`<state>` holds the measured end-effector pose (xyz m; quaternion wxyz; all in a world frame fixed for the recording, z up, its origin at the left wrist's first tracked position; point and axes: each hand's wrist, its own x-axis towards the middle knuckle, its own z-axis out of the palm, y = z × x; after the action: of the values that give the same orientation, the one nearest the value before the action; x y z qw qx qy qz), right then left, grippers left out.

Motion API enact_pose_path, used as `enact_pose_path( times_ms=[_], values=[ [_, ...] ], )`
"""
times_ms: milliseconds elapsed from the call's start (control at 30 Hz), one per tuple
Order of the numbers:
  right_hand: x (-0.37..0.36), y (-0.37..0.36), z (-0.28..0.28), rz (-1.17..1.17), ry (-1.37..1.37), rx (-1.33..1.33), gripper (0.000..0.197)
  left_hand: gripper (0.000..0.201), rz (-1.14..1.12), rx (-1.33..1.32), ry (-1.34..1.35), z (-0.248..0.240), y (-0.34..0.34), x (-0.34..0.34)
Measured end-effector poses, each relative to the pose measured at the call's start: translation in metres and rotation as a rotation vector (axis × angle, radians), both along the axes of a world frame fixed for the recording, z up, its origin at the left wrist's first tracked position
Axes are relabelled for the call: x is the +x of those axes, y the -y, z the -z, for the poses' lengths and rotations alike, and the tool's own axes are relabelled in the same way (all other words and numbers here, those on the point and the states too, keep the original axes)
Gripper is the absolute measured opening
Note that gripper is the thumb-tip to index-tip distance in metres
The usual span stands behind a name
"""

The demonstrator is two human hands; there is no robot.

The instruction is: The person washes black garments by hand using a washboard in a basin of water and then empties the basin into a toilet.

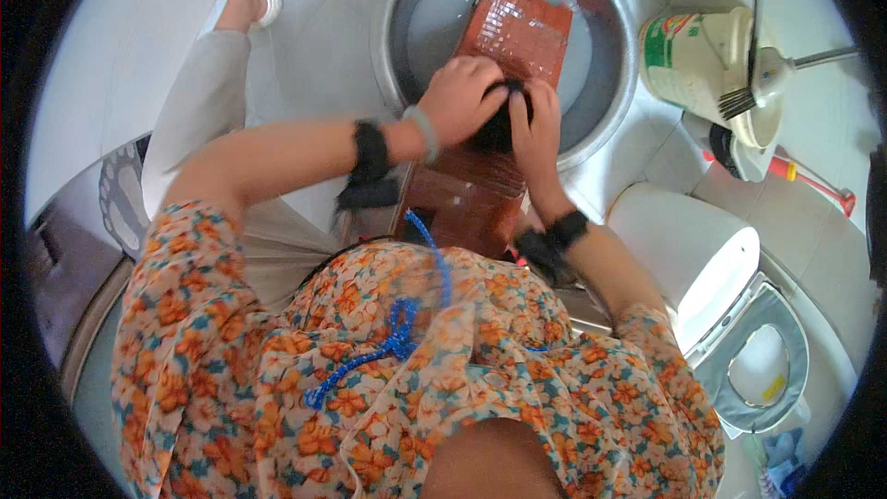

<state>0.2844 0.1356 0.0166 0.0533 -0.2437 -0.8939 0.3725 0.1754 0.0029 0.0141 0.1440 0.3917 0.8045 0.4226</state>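
A reddish-brown washboard (522,26) leans in a large round metal basin (386,55) of cloudy water, its near end reaching toward my body. My left hand (462,100) and my right hand (539,129) meet over the board's middle. Between them is a bunched black cloth (494,134), pressed against the board, and the fingers of both hands are closed on it. What kind of garment it is cannot be made out. The board looks wet and shiny at its far end.
A cream bucket (688,51) with a green label stands right of the basin, with a black-bristled brush (737,103) at it. Nearer on the right is a white toilet (684,240) with its grey seat (796,342). A patterned mat (120,189) lies at left.
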Motion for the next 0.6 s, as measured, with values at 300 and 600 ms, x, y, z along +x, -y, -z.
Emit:
enact_pose_path(
  times_ms=[300,600],
  values=[
    [-0.086,-0.056,0.043,0.024,-0.003,0.254,0.031,0.028,-0.185,-0.093,-0.227,0.044,-0.069,-0.045],
    [0.003,0.005,-0.006,0.019,-0.289,0.026,0.016,0.032,-0.008,0.034,-0.048,-0.012,0.005,0.016]
  ],
)
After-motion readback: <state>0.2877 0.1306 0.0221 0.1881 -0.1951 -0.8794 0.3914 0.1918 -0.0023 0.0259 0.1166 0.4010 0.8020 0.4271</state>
